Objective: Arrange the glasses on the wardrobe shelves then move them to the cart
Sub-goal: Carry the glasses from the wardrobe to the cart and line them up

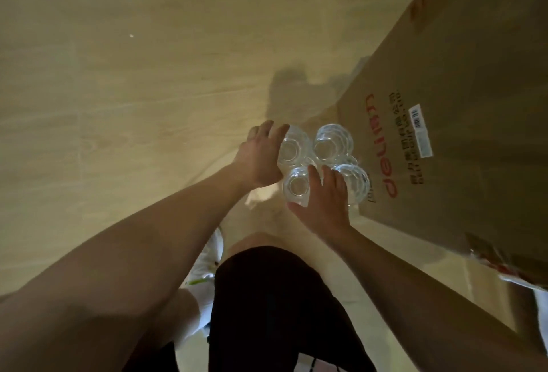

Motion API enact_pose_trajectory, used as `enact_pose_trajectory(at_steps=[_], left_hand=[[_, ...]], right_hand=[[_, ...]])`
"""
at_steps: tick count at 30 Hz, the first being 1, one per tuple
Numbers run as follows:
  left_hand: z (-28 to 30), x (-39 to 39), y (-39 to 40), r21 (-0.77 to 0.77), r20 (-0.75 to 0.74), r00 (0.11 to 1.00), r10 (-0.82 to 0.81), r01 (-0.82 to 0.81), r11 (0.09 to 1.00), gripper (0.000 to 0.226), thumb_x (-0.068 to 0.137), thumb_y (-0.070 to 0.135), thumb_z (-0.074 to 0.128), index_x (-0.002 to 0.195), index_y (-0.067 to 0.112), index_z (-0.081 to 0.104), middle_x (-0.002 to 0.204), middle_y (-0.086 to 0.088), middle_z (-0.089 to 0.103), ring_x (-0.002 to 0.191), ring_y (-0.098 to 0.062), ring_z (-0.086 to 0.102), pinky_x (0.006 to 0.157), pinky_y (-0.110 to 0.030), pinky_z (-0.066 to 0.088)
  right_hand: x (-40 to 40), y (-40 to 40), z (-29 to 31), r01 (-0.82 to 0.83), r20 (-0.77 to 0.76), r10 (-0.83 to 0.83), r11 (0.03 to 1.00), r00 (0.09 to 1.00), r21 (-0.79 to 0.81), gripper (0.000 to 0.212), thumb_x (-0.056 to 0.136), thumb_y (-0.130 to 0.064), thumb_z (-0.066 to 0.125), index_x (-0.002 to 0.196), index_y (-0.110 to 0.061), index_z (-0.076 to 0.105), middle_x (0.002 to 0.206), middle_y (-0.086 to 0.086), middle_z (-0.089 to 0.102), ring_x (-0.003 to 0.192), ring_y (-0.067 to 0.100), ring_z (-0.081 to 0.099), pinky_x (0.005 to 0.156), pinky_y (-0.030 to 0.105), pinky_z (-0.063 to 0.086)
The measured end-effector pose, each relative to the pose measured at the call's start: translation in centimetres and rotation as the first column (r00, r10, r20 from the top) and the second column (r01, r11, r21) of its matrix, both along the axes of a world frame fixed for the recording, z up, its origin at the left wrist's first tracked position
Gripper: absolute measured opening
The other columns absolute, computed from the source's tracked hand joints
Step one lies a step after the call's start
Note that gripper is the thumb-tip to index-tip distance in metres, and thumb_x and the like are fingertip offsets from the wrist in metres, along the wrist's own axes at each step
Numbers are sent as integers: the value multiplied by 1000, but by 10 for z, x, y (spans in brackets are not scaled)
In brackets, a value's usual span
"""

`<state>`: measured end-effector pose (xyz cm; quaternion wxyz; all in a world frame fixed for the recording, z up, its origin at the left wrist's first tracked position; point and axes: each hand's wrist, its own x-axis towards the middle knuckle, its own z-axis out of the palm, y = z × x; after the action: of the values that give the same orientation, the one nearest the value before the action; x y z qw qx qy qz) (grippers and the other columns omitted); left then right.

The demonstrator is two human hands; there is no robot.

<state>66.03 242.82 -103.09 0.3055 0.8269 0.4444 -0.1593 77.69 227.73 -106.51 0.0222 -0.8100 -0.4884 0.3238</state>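
Four clear glasses (323, 161) sit bunched together, seen from above, with both hands around them. The far-left glass (292, 147) is gripped by the left hand (261, 158), fingers curled about its side. The near-left glass (296, 186) and the near-right glass (354, 181) are held by the right hand (324, 202), thumb against one and fingers curled between the two. The far-right glass (333, 141) touches its neighbours; whether either hand holds it I cannot tell. Whether the glasses rest on the floor or are lifted off it is also unclear.

Just to the right lies one large cardboard box (462, 110), flat brown, printed with red lettering that reads "deli" (upside down from here), dark small print too fine to read, and a white barcode sticker (419, 128).

Below is a pale wood-look floor (118, 75), glossy, catching soft shadows. The person's dark shorts (272, 306) and one white shoe (207, 262) show near the bottom edge.
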Motion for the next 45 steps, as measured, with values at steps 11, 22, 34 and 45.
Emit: enact_pose_trajectory(at_steps=[11, 22, 34, 45], left_hand=[[-51, 19, 2, 101, -88, 971, -224, 233, 967, 115, 76, 6, 73, 162, 25, -1, 168, -13, -2, 152, -36, 10, 108, -52, 43], [-63, 24, 9, 140, -27, 986, -165, 167, 976, 100, 75, 3, 70, 158, 24, 19, 148, -15, 26, 127, -36, 37, 96, -42, 50], [-17, -11, 23, 68, -89, 995, -48, 55, 996, 101, 61, 11, 85, 147, 10, 31, 141, -14, 38, 125, -34, 40, 88, -40, 51], [215, -33, 54, 63, -33, 999, 44, -42, 997, 108, 57, 19, 90, 148, 5, 33, 138, -19, 40, 121, -39, 42, 96, -50, 48]], right_hand=[[-6, -6, -43, -132, 133, 119, 987, 984, 92, 113, 75, -62, 77, 159, -18, 15, 162, 17, 24, 154, 35, 8, 125, 52, -9], [-8, 0, -44, -106, 165, 80, 982, 983, 155, 100, 68, -54, 79, 148, -14, 33, 143, 14, 45, 143, 35, 31, 124, 58, 11], [-10, 16, 4, 20, 42, -24, 996, 999, 92, 111, 67, -68, 65, 156, -14, 27, 145, 5, 44, 141, 26, 28, 124, 48, 10], [-26, 42, 230, 136, -78, -130, 988, 988, 72, 110, 68, -47, 83, 156, -13, 26, 149, 11, 39, 142, 29, 30, 121, 40, 17]])
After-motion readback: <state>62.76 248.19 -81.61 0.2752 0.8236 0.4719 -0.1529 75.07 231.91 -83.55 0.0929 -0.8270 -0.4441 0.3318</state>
